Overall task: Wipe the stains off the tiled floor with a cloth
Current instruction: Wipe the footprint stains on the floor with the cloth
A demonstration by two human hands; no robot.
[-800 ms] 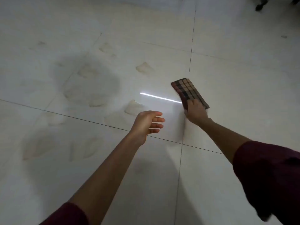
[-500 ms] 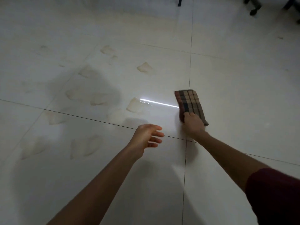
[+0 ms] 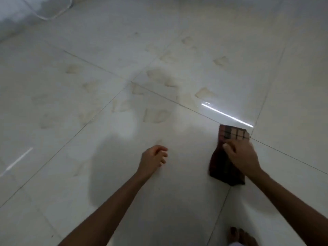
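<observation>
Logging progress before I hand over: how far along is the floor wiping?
Early. Done: nothing clearly; the tile under the left hand merely shows no obvious marks. In hand: the right hand presses the checked cloth onto the tiled floor near a grout line, short of the stains. Left: the beige stains beyond, such as the nearest one and one by the light glare, still unwiped.

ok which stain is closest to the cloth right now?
The tan wedge-shaped stain just above the bright light streak, up-left of the checked cloth under the right hand. All the others lie farther left or farther up.
</observation>
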